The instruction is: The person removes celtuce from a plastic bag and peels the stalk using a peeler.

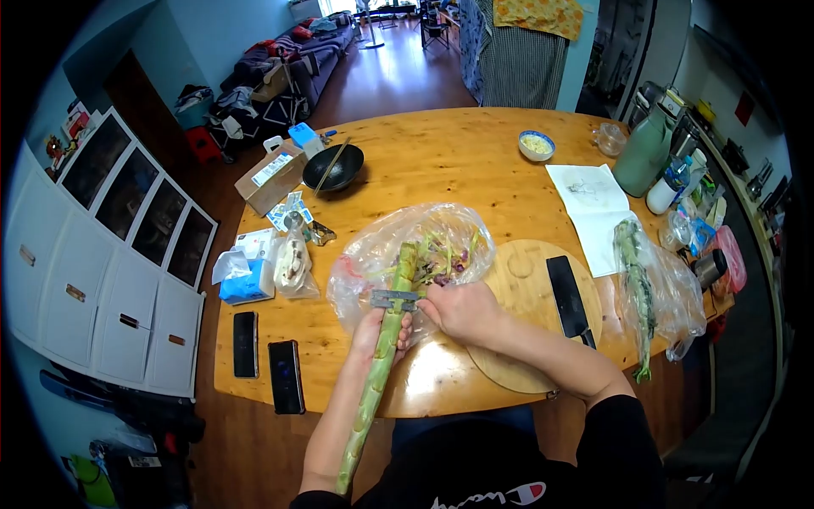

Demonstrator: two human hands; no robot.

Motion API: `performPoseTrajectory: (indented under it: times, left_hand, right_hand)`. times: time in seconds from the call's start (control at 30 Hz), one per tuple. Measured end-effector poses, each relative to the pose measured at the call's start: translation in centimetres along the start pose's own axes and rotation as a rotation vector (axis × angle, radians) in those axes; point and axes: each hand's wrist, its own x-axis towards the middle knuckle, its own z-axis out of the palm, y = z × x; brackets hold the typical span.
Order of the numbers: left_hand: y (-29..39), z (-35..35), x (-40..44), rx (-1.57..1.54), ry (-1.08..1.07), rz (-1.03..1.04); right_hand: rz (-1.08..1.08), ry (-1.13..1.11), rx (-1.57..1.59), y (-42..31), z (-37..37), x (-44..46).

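A long green celtuce stem (370,392) slants from over the plastic bag down toward my lap. My left hand (368,332) is wrapped around it just below a grey peeler (394,299). The peeler's head lies across the upper stem, and my right hand (465,314) is closed on its right end. Under the stem's top, the clear plastic bag (349,270) is spread on the table, with pale green and purplish scraps (454,259) on it. Right of my right hand is a round wooden cutting board (517,360) bearing a dark-bladed kitchen knife (566,293).
On the wooden table (424,161), a black bowl (333,168) with chopsticks and a cardboard box (270,176) stand back left. Two phones (287,377) lie front left. Leafy greens in plastic (632,271), a green bottle (646,151) and a small bowl (536,146) are rightward.
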Motion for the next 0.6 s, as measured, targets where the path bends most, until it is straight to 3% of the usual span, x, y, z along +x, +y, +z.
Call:
performPoseTrajectory:
  times: [0.4,0.5,0.6]
  left_hand:
    - [0.5,-0.6,-0.2,0.155,-0.068,0.062]
    - [0.3,1.1,-1.3,0.15,0.132,0.161]
    - [0.0,-1.0,-0.6,0.126,0.016,0.147]
  right_hand:
    - [0.135,-0.107,-0.002,0.8,-0.7,1.4]
    - [0.25,-0.083,0.009,4.5,0.3,2.9]
    - [0.265,-0.109,-0.137,1.9,-0.2,2.8]
